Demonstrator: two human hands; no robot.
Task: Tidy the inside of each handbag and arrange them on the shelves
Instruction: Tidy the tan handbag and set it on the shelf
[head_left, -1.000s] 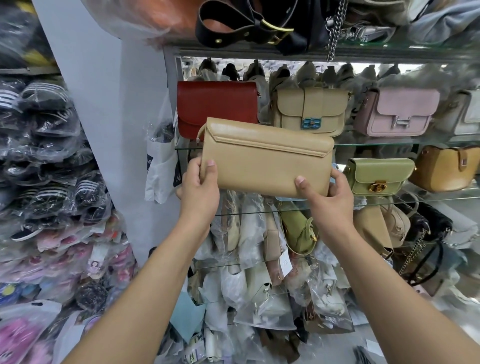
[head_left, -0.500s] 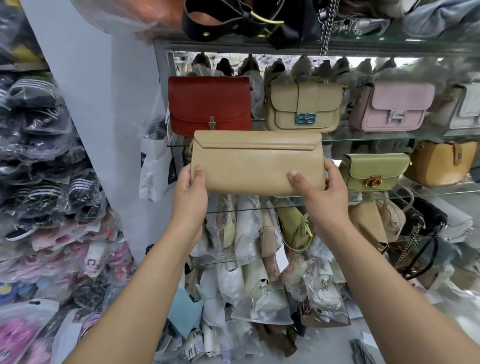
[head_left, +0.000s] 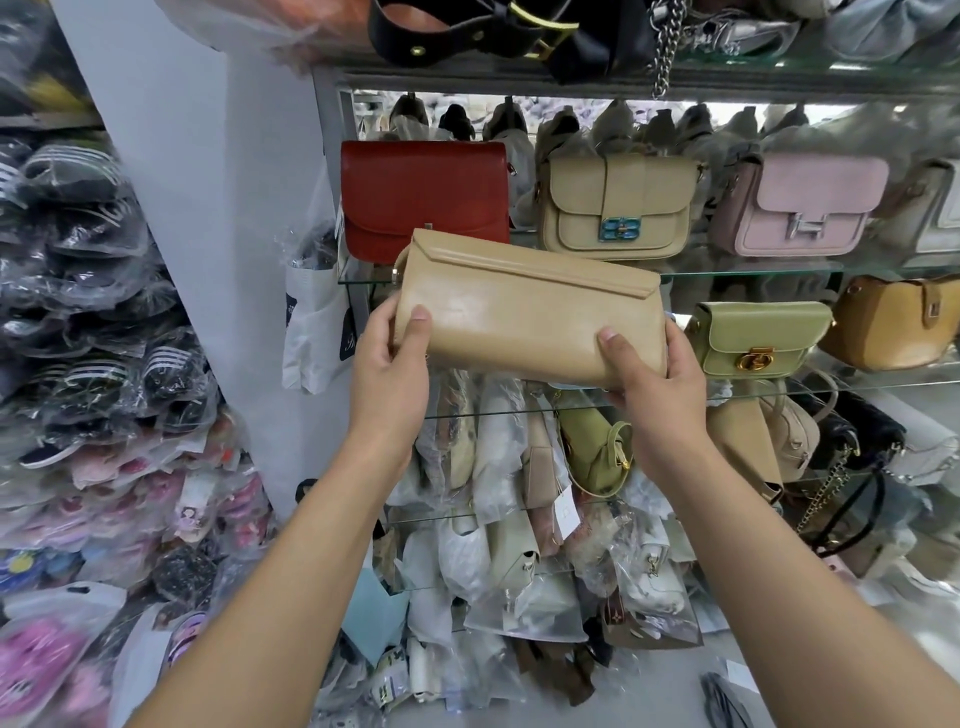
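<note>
I hold a flat tan clutch bag (head_left: 524, 306) with its flap closed in front of the glass shelves, tilted with its left end higher. My left hand (head_left: 387, 364) grips its lower left corner, thumb on the face. My right hand (head_left: 652, 387) grips its lower right corner the same way. Behind it on the upper glass shelf (head_left: 753, 271) stand a red bag (head_left: 423, 197), a beige bag with a blue clasp (head_left: 618, 208) and a pink bag (head_left: 805, 205). A green bag with a gold clasp (head_left: 761, 338) and a mustard bag (head_left: 893, 322) stand one shelf lower.
Lower shelves are crammed with bags wrapped in plastic (head_left: 519, 519). Bagged slippers (head_left: 83, 312) are stacked at the left beside a grey wall (head_left: 208, 208). Black straps and a chain (head_left: 662, 47) hang from the top shelf. A black bag (head_left: 852, 431) sits low right.
The clutch tilted from level back to left end high and sits slightly lower against the shelves. Both hands keep their grip on its lower corners.
</note>
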